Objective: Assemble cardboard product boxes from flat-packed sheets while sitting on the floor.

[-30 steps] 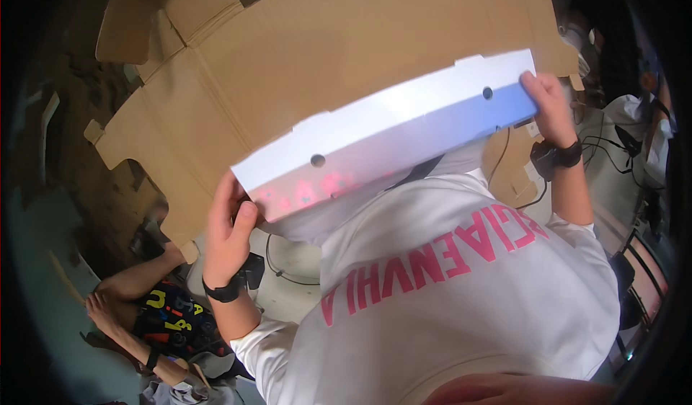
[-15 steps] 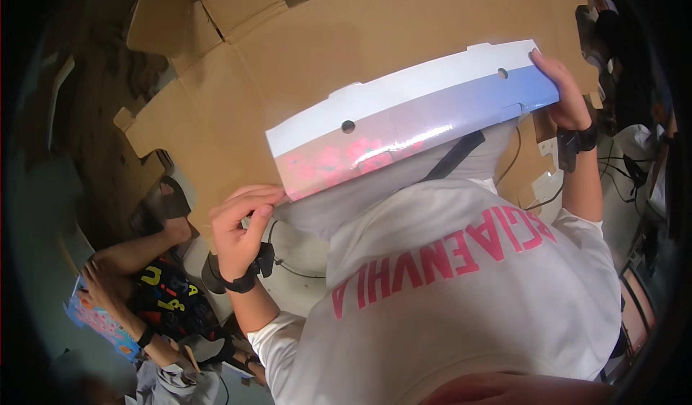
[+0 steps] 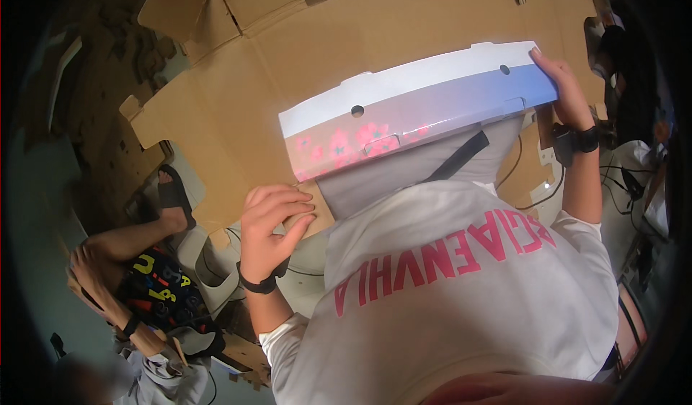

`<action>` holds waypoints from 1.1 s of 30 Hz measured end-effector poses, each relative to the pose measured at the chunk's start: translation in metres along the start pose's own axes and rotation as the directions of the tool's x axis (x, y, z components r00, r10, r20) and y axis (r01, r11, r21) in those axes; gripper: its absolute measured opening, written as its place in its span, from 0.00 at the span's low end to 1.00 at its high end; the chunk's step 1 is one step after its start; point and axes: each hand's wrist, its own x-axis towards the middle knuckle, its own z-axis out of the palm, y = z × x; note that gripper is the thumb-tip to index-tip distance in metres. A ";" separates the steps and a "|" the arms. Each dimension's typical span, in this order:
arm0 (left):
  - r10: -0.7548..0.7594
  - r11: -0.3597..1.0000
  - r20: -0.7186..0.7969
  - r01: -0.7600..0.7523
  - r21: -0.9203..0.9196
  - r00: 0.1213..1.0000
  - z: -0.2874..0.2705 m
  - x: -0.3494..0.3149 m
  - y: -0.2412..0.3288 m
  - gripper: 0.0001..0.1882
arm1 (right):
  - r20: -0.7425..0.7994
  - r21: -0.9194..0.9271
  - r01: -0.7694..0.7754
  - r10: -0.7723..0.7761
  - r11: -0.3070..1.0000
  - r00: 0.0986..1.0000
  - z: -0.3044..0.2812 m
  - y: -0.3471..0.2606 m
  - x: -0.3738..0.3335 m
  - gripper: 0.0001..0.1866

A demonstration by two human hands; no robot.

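Observation:
A folded cardboard box (image 3: 425,113) lies across my lap, long and narrow. Its printed side fades from pink with flowers at left to blue at right, below a white strip with two round holes. My right hand (image 3: 566,91) grips the box's right end, thumb over the upper corner; its other fingers are mostly hidden. At the left end, a plain brown flap (image 3: 317,202) sticks out toward me. My left hand (image 3: 277,217) lies on this flap, fingers extended and slightly bent, thumb apart from them. Both wrists wear black bands.
A large brown cardboard sheet (image 3: 303,66) with cut-outs spreads out beyond the box. To the left sits another person (image 3: 162,282) in patterned shorts, hands near the knee. Dark cables (image 3: 613,178) run at the right. A pale stool (image 3: 209,261) stands at lower left.
My left hand has shifted right and inward onto the brown flap, which now shows at the box's left end. The box's left end has risen slightly; my right hand keeps its grip.

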 end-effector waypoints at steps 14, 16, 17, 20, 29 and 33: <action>-0.112 0.991 -0.164 0.097 -0.093 0.980 -0.004 0.000 -0.012 0.06 | 0.412 0.529 0.312 -0.560 0.790 0.719 -0.027 0.016 -0.034 0.39; -0.117 0.990 -0.139 0.105 -0.089 0.983 -0.004 0.001 -0.012 0.08 | 0.469 0.366 0.414 -0.550 0.833 0.692 -0.034 0.020 -0.040 0.39; -0.083 0.994 -0.132 0.072 -0.085 0.988 -0.004 0.000 -0.011 0.08 | 0.482 0.190 0.483 -0.509 0.855 0.713 -0.039 0.022 -0.043 0.38; -0.383 0.884 -0.143 0.317 -0.342 0.913 -0.003 -0.007 -0.002 0.14 | 0.367 0.027 0.550 -0.520 0.834 0.771 -0.053 0.031 -0.062 0.37; 0.018 0.977 -0.011 -0.020 -0.211 1.000 -0.026 -0.035 0.025 0.17 | 0.188 -0.457 0.312 -0.253 0.833 0.949 -0.042 0.029 -0.137 0.63; -0.206 0.979 0.013 0.206 0.006 0.979 -0.017 -0.050 0.045 0.09 | 0.161 -0.259 0.453 -0.424 0.853 0.891 -0.010 0.028 -0.153 0.62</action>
